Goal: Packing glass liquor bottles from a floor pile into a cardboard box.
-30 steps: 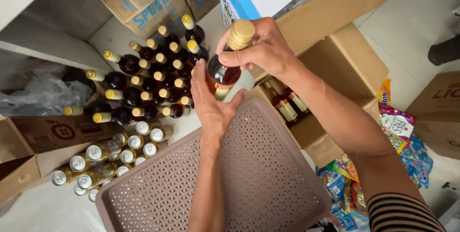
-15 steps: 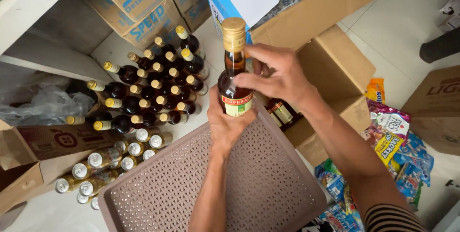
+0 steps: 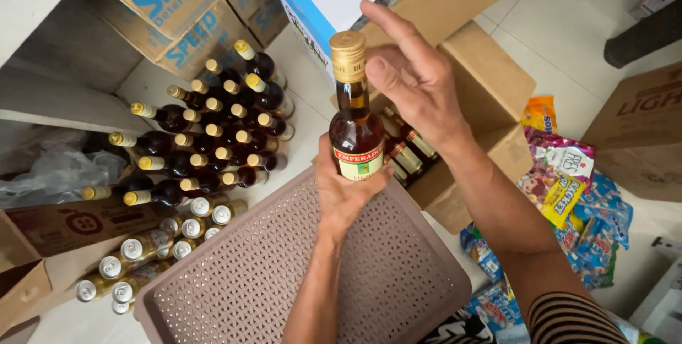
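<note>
Now, bottle: your amber glass bottle (image 3: 356,127) with a gold cap stands upright in the air over the far edge of the tray.
Left hand (image 3: 346,189): your grip is clamped around the bottle's base and label.
Right hand (image 3: 414,81): fingers spread apart, thumb by the neck just under the cap.
Tray: a brown perforated plastic tray (image 3: 284,280) lies below your hands.
Floor: dark capped bottles (image 3: 213,142) stand in rows left of the tray.
Box: an open cardboard box (image 3: 483,102) holds more bottles behind your hands.
</note>
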